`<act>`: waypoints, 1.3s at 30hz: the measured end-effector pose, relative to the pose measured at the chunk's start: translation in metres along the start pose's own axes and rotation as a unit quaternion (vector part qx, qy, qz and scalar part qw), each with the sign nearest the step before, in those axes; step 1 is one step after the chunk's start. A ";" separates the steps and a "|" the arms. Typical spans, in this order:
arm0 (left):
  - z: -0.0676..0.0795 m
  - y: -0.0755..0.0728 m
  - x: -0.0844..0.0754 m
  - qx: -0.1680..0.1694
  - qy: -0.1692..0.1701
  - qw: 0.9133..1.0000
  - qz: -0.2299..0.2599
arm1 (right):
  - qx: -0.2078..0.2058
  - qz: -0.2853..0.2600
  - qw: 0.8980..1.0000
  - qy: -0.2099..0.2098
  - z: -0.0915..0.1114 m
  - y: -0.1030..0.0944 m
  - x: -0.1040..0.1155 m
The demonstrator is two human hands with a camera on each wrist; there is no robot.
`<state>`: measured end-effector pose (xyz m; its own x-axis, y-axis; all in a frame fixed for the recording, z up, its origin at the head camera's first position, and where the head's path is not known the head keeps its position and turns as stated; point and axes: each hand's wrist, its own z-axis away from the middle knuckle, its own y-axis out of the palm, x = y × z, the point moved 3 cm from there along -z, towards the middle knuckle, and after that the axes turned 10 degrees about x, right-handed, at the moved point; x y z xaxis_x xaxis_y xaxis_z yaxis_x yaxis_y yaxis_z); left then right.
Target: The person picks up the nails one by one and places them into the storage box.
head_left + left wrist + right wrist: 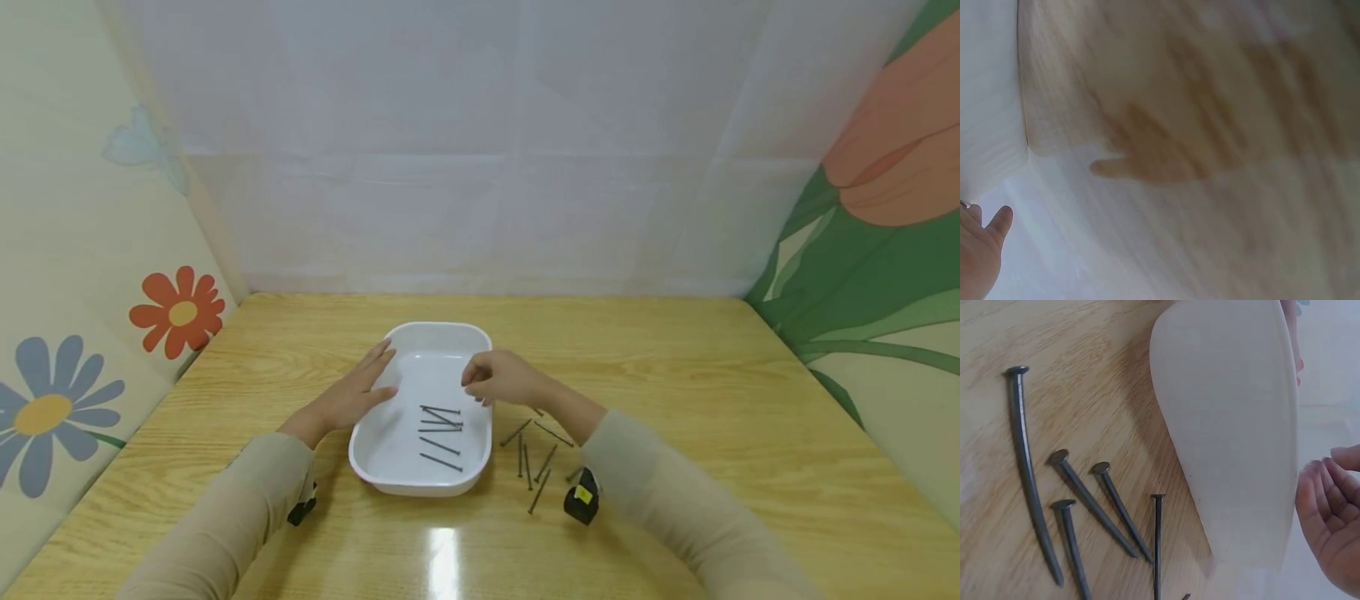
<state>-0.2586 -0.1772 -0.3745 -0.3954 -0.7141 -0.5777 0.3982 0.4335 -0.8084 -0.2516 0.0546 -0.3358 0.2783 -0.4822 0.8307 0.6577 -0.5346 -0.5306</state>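
Observation:
A white rectangular tray [420, 479] stands on the wooden table with several dark nails [441, 442] lying in it, mostly crosswise. My left hand [352, 393] rests at the tray's left rim, fingers extended and thumb over the inside. In the left wrist view, part of the left hand [979, 253] shows at the lower left. My right hand [498, 379] is over the right rim, thumb and fingertips drawn together. In the right wrist view, the right hand [1335, 525] has curled fingers beside the tray's wall [1229, 431]; I cannot tell whether a nail is between the fingertips.
Several loose nails [527, 462] lie on the table right of the tray, some partly under the right forearm. Black wrist-worn devices are on the right wrist [582, 498] and left wrist [303, 507]. A white sheet [480, 167] hangs behind the table [637, 350], between flower-patterned side panels.

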 end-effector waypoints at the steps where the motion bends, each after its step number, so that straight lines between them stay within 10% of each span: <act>1: 0.000 0.000 0.000 0.000 -0.001 1.000 0.001 | 0.001 -0.003 1.000 -0.003 0.002 -0.001 0.000; 39: -0.001 0.001 0.000 -0.003 0.003 1.000 0.007 | 0.052 0.064 0.996 0.038 0.079 -0.017 -0.058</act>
<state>-0.2587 -0.1760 -0.3752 -0.3953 -0.7038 -0.5902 0.3992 0.4471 -0.8005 -0.2231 0.1466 -0.3613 0.3132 -0.5955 0.7398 0.6898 -0.3927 -0.6082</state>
